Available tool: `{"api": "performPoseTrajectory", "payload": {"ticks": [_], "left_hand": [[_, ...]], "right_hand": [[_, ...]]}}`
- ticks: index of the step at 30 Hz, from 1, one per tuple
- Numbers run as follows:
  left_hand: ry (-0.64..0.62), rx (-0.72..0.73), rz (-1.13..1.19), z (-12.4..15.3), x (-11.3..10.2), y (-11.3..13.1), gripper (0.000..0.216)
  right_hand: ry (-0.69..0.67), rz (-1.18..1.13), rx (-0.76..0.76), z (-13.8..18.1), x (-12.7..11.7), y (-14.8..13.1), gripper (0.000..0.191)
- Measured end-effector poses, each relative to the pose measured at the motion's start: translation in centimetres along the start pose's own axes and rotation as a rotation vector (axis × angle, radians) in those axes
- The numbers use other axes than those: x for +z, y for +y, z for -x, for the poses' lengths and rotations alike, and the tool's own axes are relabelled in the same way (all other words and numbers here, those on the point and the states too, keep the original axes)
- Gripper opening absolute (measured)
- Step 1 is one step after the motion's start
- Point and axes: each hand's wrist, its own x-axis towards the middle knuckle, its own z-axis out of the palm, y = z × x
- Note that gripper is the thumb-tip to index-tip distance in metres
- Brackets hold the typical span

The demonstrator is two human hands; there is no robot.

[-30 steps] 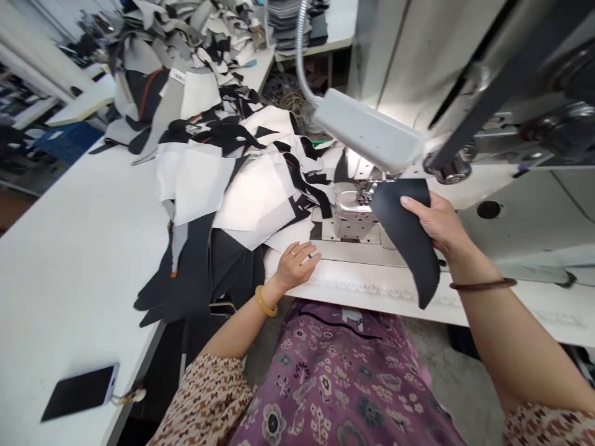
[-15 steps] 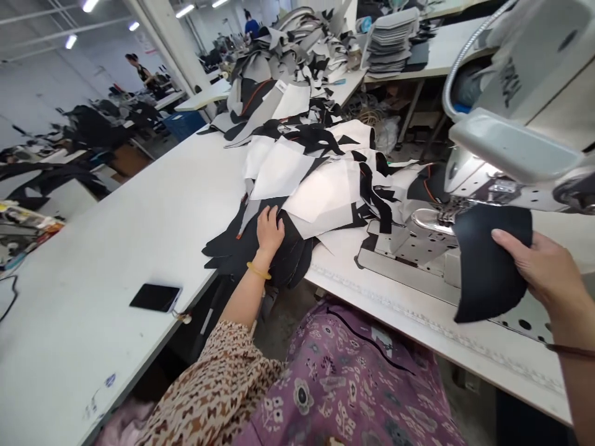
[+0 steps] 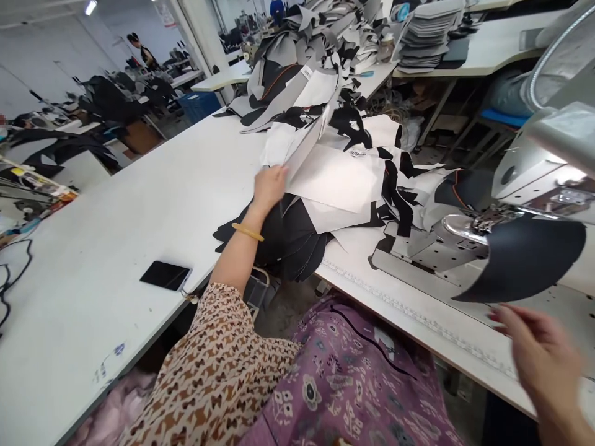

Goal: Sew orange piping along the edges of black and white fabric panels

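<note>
My left hand reaches into a pile of black and white cut pieces on the long white table. Its fingers are closed on the edge of a white piece, which is tilted up off the pile. Black pieces lie just below that hand. A curved black piece rests at the needle area of the sewing machine, hanging free of my hands. My right hand is below it near the bench's front edge, blurred, fingers apart and holding nothing.
A black phone lies near the table's front edge, with cables at the far left. The machine's lamp hangs at the right. Stacked grey pieces sit on a rear table. A person stands far back.
My right hand let go of the curved black piece and dropped towards me. My left hand moved from the bench edge into the pile and lifted a white piece. The view swung left.
</note>
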Motion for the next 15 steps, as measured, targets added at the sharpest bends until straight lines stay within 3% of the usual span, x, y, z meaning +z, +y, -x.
{"api": "performPoseTrajectory", "payload": {"ticks": [1,2,4,5,7,9,11,13,15], "left_hand": [[0.002,0.085,0.067,1.1,0.1,2.4,0.031],[-0.043,0.177,0.135,2.7,0.6,5.1,0.028],[-0.242,0.312,0.258,6.9,2.1,10.5,0.026],[-0.346,0.34,0.356,9.2,3.2,12.8,0.03],[-0.556,0.365,0.681,13.6,5.5,16.0,0.038],[-0.563,0.301,0.902,16.6,7.7,16.5,0.034],[-0.287,0.047,0.885,17.6,9.5,14.9,0.018],[-0.135,-0.167,0.813,17.0,11.0,12.2,0.011],[-0.094,-0.272,0.777,15.5,12.2,9.8,0.014]], "right_hand": [[-0.118,-0.066,-0.024,1.0,1.7,-1.4,0.045],[-0.328,-0.152,-0.042,1.9,3.7,-2.8,0.05],[-0.62,-0.241,-0.147,3.1,7.4,-5.0,0.075],[-0.676,-0.264,-0.182,3.4,9.0,-5.7,0.082],[-0.622,-0.185,-0.179,3.2,10.8,-5.8,0.081],[-0.533,-0.112,-0.078,2.3,10.3,-4.7,0.068],[-0.553,-0.158,0.082,1.2,7.8,-3.2,0.06],[-0.594,-0.229,0.245,0.5,4.4,-1.9,0.061],[-0.604,-0.2,0.335,0.1,1.2,-1.1,0.063]]}}
